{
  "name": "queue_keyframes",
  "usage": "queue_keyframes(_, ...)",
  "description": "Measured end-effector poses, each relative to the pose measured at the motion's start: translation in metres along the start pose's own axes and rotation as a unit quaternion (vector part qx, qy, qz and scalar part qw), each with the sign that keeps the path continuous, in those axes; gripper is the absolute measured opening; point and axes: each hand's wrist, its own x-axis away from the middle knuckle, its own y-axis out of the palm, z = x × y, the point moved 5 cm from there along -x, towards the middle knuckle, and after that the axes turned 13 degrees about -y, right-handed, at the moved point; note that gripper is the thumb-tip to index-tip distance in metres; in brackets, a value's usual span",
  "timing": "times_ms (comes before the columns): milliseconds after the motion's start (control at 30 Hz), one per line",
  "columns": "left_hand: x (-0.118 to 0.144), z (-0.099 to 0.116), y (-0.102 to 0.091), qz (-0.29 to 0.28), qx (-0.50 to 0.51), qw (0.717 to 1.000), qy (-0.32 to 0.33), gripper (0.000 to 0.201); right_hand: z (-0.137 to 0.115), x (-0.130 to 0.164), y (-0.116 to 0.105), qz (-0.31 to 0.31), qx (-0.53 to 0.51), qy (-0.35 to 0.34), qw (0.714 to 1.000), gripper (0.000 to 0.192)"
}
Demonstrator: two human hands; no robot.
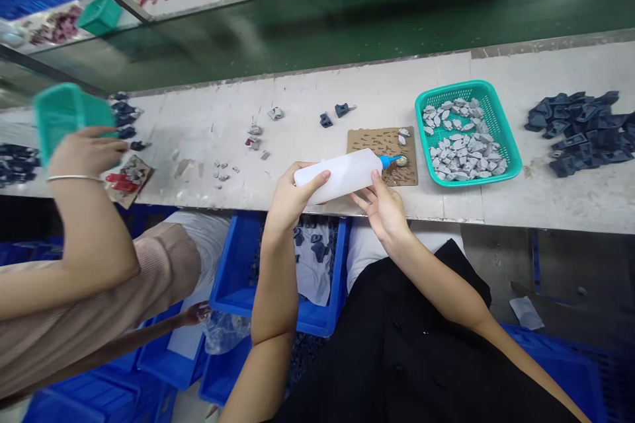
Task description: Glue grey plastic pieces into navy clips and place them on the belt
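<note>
A white squeeze bottle (pixel 342 175) with a blue nozzle (pixel 389 160) lies tilted across both hands. My left hand (pixel 292 195) is closed around its rear end, thumb on top. At the front end, my right hand (pixel 384 208) supports the bottle, thumb by the neck and some fingers spread below. The nozzle tip is over a small round shiny piece (pixel 401 161) on a stained brown cardboard (pixel 380 140). Two pale grey pieces (pixel 403 136) rest on that cardboard. Beyond it lie two dark parts (pixel 342 110), apart from my hands.
A green basket (pixel 513 158) of grey pieces stands right of the cardboard, with dark parts (pixel 578 129) heaped farther right. At left, a co-worker's hand (pixel 86 152) holds a green basket (pixel 57 115). Blue crates (pixel 238 291) sit below the table edge.
</note>
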Motion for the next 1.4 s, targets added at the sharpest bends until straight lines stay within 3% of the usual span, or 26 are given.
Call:
queue_keyframes(600,0.005,0.008,0.006,-0.002,0.009,1.0,-0.008,0.065,-0.003,-0.001,0.0,0.007,0.004,0.004,1.0,0.045)
queue_keyframes(933,0.006,0.0,0.005,0.001,0.03,0.999,-0.012,0.069,-0.007,0.002,0.001,0.01,0.037,-0.003,0.999,0.052)
queue_keyframes(1167,0.005,-0.026,0.011,0.008,0.097,0.995,0.017,0.072,-0.018,0.001,0.004,0.003,0.097,-0.046,0.994,0.065)
queue_keyframes(1400,0.017,-0.066,0.029,0.078,0.23,0.966,0.091,0.069,-0.042,0.012,0.014,-0.03,0.146,-0.142,0.979,0.078)
